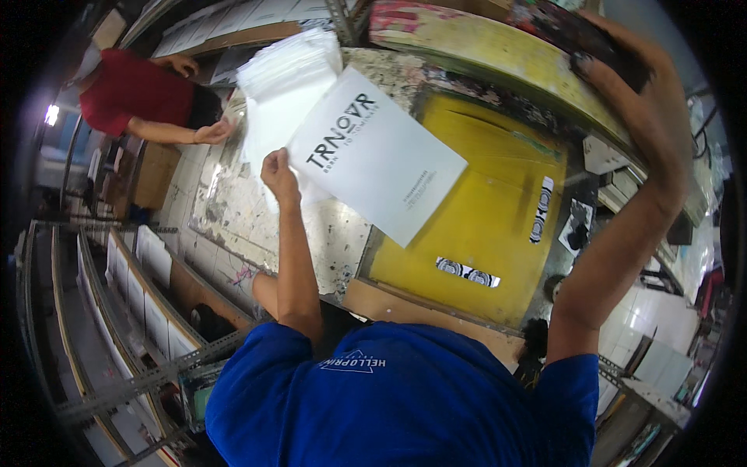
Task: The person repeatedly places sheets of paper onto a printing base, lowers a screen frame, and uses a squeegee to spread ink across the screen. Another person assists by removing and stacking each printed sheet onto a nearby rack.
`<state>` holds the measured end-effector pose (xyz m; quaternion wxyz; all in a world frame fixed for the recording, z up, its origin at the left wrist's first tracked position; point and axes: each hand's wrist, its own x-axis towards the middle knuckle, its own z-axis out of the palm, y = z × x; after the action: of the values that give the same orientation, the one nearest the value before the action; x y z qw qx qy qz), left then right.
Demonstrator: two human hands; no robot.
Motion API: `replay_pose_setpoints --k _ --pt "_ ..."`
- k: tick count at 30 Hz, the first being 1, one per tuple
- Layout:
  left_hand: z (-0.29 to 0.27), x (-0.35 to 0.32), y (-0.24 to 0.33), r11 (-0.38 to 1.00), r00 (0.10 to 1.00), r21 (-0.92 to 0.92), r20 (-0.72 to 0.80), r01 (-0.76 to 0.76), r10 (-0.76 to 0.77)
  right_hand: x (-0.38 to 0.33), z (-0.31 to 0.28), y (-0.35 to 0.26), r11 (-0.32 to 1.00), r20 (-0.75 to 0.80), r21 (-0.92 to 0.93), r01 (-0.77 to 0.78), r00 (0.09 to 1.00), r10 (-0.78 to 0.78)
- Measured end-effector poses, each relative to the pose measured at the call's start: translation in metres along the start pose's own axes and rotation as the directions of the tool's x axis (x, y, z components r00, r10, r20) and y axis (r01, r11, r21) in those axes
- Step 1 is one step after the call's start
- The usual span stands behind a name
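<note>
My white printed sheet (381, 183) looks smooth with a soft sheen; the white stack (289, 70) behind it looks glossier, like plastic. My yellow printing screen (486, 214) is smooth, the worktable (226, 194) rough with paint spatters, my blue T-shirt (436, 409) matt cloth.

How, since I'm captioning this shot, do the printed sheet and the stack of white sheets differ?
The printed sheet is one piece; the stack of white sheets has many layers. The printed sheet bears dark lettering; the stack shows none. The printed sheet, held by the left hand, reaches over the yellow panel; the stack lies on the speckled table. Both are white.
</note>
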<state>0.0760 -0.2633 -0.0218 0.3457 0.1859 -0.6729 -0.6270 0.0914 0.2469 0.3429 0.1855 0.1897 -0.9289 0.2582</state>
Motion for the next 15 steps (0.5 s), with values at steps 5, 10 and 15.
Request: replay_pose_setpoints --k 5,10,15 --pt "-0.081 0.035 -0.016 0.994 0.969 0.093 -0.244 0.061 -0.036 -0.006 0.003 0.012 0.998 -0.028 0.067 0.002 1.0 -0.001" --pt "-0.17 0.066 -0.041 0.978 0.888 0.164 -0.458 0.13 -0.042 -0.006 0.012 0.002 0.998 -0.089 0.058 0.037 0.995 -0.032" --pt "-0.152 0.053 -0.021 0.408 0.565 0.846 -0.533 0.342 0.63 -0.004 0.011 0.001 0.998 -0.05 0.05 0.035 0.998 -0.033"
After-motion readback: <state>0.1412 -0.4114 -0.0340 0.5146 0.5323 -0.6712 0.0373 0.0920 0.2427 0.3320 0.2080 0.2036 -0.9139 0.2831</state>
